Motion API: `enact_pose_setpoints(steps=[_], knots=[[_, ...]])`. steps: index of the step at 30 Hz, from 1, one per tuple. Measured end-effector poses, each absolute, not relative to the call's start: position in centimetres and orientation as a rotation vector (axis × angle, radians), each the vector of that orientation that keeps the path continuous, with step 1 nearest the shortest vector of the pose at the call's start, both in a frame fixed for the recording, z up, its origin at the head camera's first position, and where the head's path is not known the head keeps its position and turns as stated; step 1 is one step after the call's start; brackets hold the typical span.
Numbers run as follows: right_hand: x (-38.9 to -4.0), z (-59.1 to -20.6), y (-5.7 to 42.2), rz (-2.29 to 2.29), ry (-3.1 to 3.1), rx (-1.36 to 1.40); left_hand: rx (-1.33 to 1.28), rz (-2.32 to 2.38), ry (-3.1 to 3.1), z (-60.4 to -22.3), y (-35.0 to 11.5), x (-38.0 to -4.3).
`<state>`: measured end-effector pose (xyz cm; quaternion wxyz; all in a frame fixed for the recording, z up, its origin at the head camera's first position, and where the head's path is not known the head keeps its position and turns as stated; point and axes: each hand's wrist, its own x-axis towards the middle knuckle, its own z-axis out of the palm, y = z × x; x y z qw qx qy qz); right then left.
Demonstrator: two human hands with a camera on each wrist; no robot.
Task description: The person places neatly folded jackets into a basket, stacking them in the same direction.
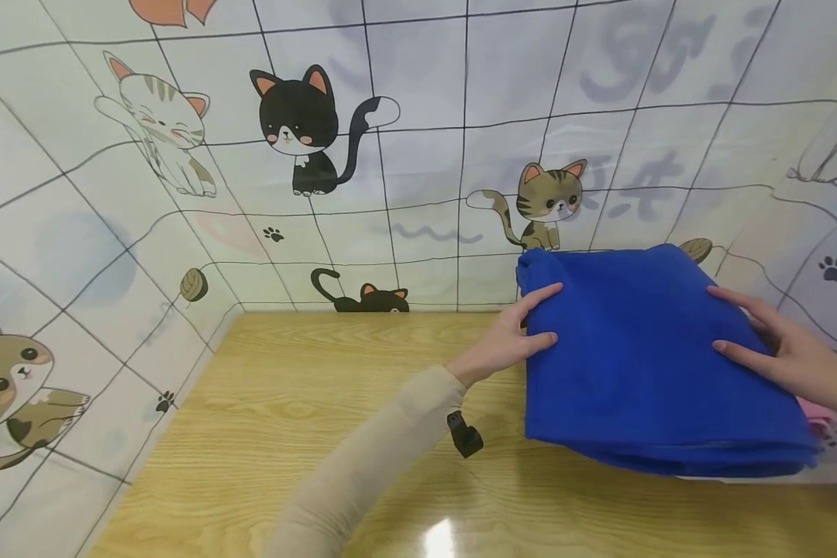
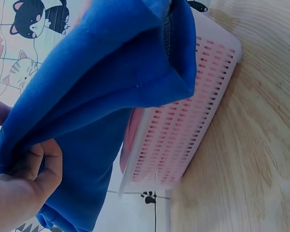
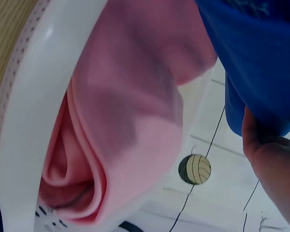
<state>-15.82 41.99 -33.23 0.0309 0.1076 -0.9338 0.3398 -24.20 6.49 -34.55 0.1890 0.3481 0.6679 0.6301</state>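
A folded blue cloth garment (image 1: 642,349), with several layers showing at its edge, is held up at the right of the head view. My left hand (image 1: 502,341) grips its left side; in the left wrist view the fingers (image 2: 47,166) curl round the folded edge. My right hand (image 1: 788,353) holds the opposite side, its fingertips on the upper face. Below the garment stands a white perforated basket (image 2: 188,130), mostly hidden from the head view. A folded pink cloth (image 3: 140,106) lies in the basket.
The wood-grain table (image 1: 272,418) extends to the left of the basket. Behind and at the sides hang walls of cat-printed sheet (image 1: 418,155). A small black device (image 1: 466,435) is beside my left sleeve (image 1: 384,449).
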Motion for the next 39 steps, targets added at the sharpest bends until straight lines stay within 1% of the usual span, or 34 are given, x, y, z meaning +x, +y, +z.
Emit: enact_pose_setpoints(steps=[11, 17, 23, 31, 39], knots=[[-16.4, -33.7, 45.0, 0.890, -2.872, 0.300, 0.939, 1.790, 1.837, -34.9, 9.6, -24.3], [-16.4, -34.4, 46.4, 0.892, -2.731, 0.377, 0.918, 1.766, 1.845, -35.1, 11.3, -24.3], [-16.2, -34.9, 47.1, 0.846, -2.685, 0.434, 0.974, 1.692, 1.913, -35.3, 12.4, -24.1], [-15.9, -35.1, 48.0, 0.770, -2.657, 0.393, 0.993, 1.656, 2.001, -35.4, 14.6, -23.9], [-15.4, -36.5, 48.6, 0.679, -2.680, 0.403, 0.965, 1.633, 2.047, -36.8, 16.0, -23.9]])
